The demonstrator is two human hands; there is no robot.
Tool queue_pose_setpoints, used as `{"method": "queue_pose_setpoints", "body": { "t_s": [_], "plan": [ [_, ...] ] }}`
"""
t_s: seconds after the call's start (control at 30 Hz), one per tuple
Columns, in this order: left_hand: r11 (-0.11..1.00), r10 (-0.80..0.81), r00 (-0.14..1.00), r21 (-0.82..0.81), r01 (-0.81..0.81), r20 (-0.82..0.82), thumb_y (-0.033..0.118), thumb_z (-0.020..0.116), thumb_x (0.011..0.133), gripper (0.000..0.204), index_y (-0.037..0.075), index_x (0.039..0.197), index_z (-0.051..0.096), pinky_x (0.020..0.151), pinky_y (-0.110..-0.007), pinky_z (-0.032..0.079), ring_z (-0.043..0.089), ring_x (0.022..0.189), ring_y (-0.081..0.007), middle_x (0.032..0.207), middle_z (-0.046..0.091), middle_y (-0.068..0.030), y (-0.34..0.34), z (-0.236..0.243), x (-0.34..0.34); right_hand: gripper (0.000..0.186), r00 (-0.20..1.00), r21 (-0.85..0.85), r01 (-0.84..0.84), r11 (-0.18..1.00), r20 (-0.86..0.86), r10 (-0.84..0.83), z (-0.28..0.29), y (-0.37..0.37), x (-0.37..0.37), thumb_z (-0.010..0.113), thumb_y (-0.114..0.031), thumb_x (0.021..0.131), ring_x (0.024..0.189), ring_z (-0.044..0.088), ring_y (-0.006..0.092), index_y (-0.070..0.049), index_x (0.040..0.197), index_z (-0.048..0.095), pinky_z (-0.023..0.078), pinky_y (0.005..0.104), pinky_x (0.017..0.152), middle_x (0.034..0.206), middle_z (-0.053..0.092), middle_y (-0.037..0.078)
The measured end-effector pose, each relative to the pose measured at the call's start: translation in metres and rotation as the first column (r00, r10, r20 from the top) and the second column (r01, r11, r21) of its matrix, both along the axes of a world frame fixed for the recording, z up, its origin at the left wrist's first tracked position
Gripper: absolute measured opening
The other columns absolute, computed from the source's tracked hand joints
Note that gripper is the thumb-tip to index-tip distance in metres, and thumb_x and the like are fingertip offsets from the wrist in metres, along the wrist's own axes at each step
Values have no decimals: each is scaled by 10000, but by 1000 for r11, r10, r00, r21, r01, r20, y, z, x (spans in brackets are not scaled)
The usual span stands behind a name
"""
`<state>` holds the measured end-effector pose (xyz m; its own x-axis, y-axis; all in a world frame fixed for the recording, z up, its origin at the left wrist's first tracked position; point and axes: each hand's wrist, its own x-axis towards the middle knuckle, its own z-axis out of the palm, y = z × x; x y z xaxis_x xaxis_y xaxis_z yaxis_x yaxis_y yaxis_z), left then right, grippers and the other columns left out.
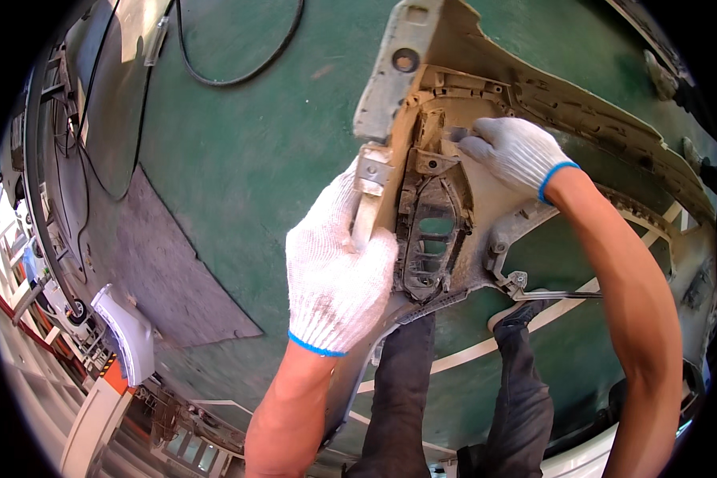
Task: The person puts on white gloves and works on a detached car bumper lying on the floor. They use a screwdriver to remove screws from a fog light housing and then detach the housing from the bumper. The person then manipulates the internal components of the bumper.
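A dusty car bumper cover (566,99) is held up in front of me, with its dirt-coated inner side facing me. My left hand (338,263), in a white knit glove with a blue cuff, is wrapped round its left edge, the thumb on the inner side just below a pale metal clip (374,169). My right hand (522,155), gloved alike, is closed at the inner side above a dark, slotted plastic insert (432,179). What its fingertips pinch, if anything, is hidden. A bracket (498,247) shows below that hand.
A black hose (239,80) loops over the green floor (239,159). To the left lie a grey sheet (171,271) and a white curved body panel (127,334), near an orange-topped post (107,390). Another person's shoe (660,73) shows at the far right.
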<state>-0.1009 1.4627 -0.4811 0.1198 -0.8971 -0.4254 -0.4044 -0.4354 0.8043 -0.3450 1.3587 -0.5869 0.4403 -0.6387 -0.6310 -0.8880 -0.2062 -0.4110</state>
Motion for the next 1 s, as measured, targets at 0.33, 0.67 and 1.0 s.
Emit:
{"method": "queue_pose_setpoints", "body": {
  "t_s": [0.33,0.67,1.0],
  "plan": [
    [983,-110,990,139,122,-91,163,770,790,736,25,1483,565,993,-340,529,670,1082,-183,1202,734,-141,-7,10,15,283,958,130,271,954,59,-281,50,35,0,621,-330,1038,874,683,471,-59,1090,679,520,557,758,883,709,247],
    [974,-224,958,81,212,177,133,686,872,635,3,1471,523,835,-474,593,715,971,-436,1155,695,-234,6,8,5,377,969,-164,214,963,-90,-231,47,92,39,588,-426,1050,725,705,443,-70,939,643,539,564,650,737,702,217],
    [992,-112,952,94,88,286,127,723,877,426,55,1292,657,827,-472,587,732,938,-447,1062,741,-248,12,16,-4,450,898,-101,375,922,-206,-388,36,105,60,548,-489,1057,844,708,459,-65,961,666,546,563,734,846,723,245]
  ]
}}
